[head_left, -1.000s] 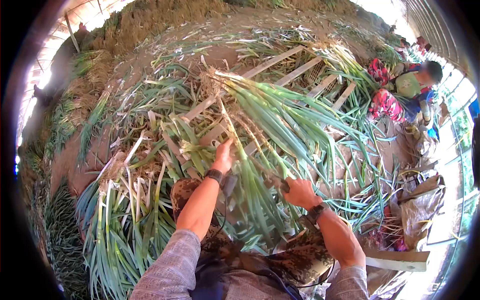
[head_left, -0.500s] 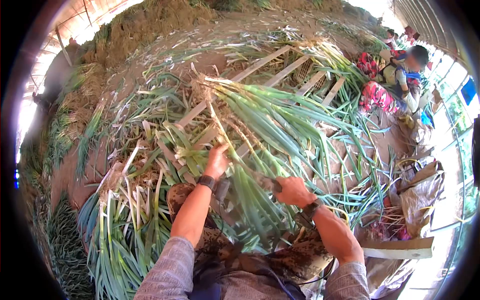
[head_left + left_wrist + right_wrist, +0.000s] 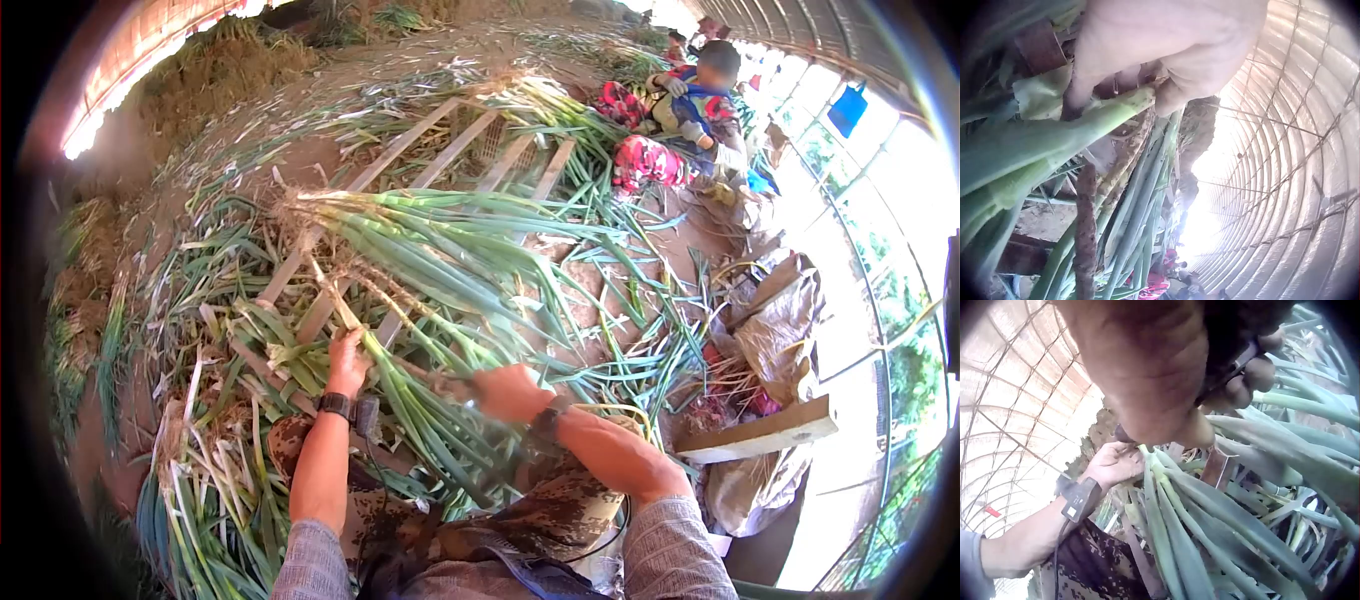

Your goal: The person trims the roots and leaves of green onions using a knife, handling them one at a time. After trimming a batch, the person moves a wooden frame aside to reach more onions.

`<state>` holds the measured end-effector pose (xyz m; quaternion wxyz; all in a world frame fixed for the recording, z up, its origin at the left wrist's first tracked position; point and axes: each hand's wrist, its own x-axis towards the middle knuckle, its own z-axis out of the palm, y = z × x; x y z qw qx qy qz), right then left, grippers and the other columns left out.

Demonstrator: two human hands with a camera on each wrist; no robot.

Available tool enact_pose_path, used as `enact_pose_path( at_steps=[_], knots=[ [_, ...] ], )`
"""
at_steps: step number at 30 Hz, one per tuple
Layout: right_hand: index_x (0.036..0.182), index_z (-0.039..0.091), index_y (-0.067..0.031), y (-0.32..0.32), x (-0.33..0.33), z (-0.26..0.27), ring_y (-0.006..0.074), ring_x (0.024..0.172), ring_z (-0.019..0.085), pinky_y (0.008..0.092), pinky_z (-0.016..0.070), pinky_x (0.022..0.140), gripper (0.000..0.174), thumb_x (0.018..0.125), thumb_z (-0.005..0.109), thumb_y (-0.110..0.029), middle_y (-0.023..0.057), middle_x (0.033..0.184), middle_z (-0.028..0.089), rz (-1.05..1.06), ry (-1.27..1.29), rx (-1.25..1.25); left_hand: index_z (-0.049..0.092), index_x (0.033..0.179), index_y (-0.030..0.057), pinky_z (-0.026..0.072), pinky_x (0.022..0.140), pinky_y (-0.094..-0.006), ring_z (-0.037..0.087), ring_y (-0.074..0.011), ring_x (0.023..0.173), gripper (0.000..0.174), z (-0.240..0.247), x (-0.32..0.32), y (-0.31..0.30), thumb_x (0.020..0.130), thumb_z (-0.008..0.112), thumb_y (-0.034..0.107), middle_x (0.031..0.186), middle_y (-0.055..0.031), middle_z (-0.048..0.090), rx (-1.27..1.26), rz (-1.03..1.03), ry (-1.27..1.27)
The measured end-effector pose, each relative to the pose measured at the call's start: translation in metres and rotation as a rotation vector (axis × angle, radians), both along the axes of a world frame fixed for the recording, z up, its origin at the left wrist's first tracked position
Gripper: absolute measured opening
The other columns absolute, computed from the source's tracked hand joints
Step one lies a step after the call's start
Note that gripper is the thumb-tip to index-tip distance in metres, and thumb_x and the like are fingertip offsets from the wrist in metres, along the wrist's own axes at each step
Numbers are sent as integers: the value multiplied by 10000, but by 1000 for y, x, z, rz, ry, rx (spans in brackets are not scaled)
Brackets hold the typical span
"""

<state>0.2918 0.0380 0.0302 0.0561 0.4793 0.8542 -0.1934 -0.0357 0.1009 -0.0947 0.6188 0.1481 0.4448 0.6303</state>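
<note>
One leek (image 3: 412, 410) is held above the person's lap, its long axis slanting from the roots, far and to the left, down to the leaves, near and to the right. Its pale stalk is gripped by the left hand (image 3: 347, 362), with thumb and fingers closed around it, so this hand is the nearer one. To the right of the stalk is placed the right hand (image 3: 512, 393), fingers curled on a dark tool (image 3: 458, 388), which is pointed across the leek's axis. Whether the leek is touched by it cannot be told, because of blur; on this crossing the next move seems to depend. Beyond, a leek bundle (image 3: 450, 230) is laid over wooden slats (image 3: 455, 150).
</note>
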Motion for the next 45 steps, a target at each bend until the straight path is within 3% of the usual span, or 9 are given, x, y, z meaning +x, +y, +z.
enact_pose_path(
  at_steps=[6, 15, 20, 26, 29, 33, 37, 41, 45],
  knots=[
    [977, 649, -74, -2, 6, 7, 390, 727, 660, 505, 501, 662, 300, 822, 615, -328, 182, 777, 678, 13, 119, 7, 621, 1039, 86, 526, 735, -383, 629, -201, 867, 167, -4, -4, -5, 882, 679, 72, 908, -47, 650, 99, 73, 15],
    [949, 619, -69, 1, -3, 3, 431, 725, 632, 534, 466, 662, 286, 873, 602, -343, 201, 740, 657, -32, 196, 55, 598, 1125, 161, 501, 747, -475, 577, -184, 944, 275, 22, 14, -12, 930, 689, 332, 1024, -2, 614, 47, -13, -32],
    [960, 621, -74, 6, -6, -2, 429, 717, 629, 529, 468, 662, 279, 865, 608, -337, 201, 739, 655, -65, 236, 76, 573, 1198, 201, 438, 858, -432, 549, -191, 980, 355, 38, 23, -14, 989, 544, 487, 1079, -5, 599, 61, -101, -76],
    [985, 645, -86, 13, -14, 11, 408, 731, 641, 518, 492, 669, 229, 831, 581, -243, 195, 792, 670, -85, 199, 50, 548, 1245, 203, 416, 969, -442, 554, -236, 1084, 418, 27, 20, -4, 1003, 461, 533, 1143, -46, 605, 77, -221, -244],
    [970, 647, -94, 15, -15, 10, 408, 731, 643, 518, 497, 672, 223, 827, 591, -256, 194, 796, 672, -49, 288, 117, 545, 1250, 185, 409, 1001, -432, 551, -254, 1110, 458, 60, 32, -17, 996, 454, 556, 1147, -56, 606, 148, -139, -244],
    [996, 646, -98, 19, -20, 5, 404, 740, 652, 514, 508, 680, 267, 831, 607, -305, 188, 797, 678, -82, 230, 103, 557, 1227, 164, 423, 983, -418, 554, -229, 1106, 423, 61, 29, -16, 983, 526, 508, 1132, -44, 615, 114, -83, -326],
    [968, 656, -99, 17, -17, 11, 401, 742, 659, 523, 514, 679, 266, 819, 607, -314, 192, 789, 681, -14, 202, 65, 586, 1173, 146, 511, 803, -397, 605, -191, 1006, 298, 23, 18, -11, 945, 662, 321, 1107, -14, 622, 104, -129, 15],
    [954, 657, -93, 19, -12, 3, 400, 750, 661, 523, 514, 690, 271, 808, 614, -317, 194, 785, 680, -110, 271, 132, 572, 1201, 105, 536, 684, -484, 616, -233, 968, 366, 44, 20, -16, 938, 665, 341, 1106, -73, 614, -146, -162, 399],
    [925, 659, -84, 19, -5, 10, 403, 753, 656, 519, 515, 700, 258, 786, 612, -297, 193, 764, 670, -76, 257, 54, 564, 1171, 55, 540, 773, -515, 608, -282, 979, 388, 37, 24, -18, 998, 555, 402, 1009, -85, 615, -75, -53, 32]
  ],
)
